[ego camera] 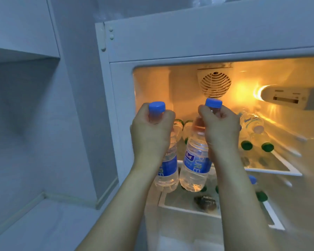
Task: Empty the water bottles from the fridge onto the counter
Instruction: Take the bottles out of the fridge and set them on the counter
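The fridge stands open, lit yellow inside. My left hand grips the neck of a clear water bottle with a blue cap and blue label. My right hand grips the neck of a second such bottle. Both bottles hang upright, side by side, in front of the fridge's left opening. Several green-capped bottles lie on the upper glass shelf behind my hands. More bottles, green-capped and one blue-capped, sit on the lower shelf, partly hidden by my right forearm.
A pale counter lies at lower left, beside the fridge, under a recessed wall niche. A fan grille and a light and control housing sit at the fridge's back and right wall. A dark item rests on the lower shelf.
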Demonstrator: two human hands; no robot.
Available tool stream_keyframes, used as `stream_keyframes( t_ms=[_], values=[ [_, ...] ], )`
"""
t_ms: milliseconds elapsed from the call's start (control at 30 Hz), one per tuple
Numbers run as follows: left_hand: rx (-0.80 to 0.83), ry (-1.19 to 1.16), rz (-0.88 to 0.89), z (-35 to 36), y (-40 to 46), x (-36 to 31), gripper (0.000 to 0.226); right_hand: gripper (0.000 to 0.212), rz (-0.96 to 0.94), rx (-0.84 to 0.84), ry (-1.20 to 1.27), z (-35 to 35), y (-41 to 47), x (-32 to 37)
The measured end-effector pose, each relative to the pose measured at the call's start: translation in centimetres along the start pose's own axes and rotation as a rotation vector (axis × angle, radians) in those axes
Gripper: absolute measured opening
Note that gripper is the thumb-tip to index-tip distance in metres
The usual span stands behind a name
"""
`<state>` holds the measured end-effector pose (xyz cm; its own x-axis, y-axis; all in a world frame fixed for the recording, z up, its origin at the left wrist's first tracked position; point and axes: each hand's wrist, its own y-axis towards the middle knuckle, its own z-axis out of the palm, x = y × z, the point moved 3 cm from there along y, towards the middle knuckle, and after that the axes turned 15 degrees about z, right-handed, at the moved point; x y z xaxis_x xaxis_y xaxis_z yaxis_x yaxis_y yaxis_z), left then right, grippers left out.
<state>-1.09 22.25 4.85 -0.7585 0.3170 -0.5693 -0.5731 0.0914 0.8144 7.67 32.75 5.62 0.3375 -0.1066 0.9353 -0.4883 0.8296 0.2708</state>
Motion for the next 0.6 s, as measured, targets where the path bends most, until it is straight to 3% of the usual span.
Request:
stream_keyframes(
  t_ms=[100,200,600],
  values=[
    [-0.009,0.012,-0.015,-2.3,-0.7,-0.5,0.012,0.015,-0.031,-0.115,-0.112,0.0,-1.1,-1.9],
    [-0.009,0.018,-0.064,-5.2,-1.7,-0.2,0.019,0.019,-0.019,-0.100,-0.124,0.2,-2.0,-2.6],
    [-0.145,0.422,-0.244,-18.8,-6.9,1.4,0.017,0.022,0.100,0.350,-0.052,10.0,-9.1,-6.7]
  ],
)
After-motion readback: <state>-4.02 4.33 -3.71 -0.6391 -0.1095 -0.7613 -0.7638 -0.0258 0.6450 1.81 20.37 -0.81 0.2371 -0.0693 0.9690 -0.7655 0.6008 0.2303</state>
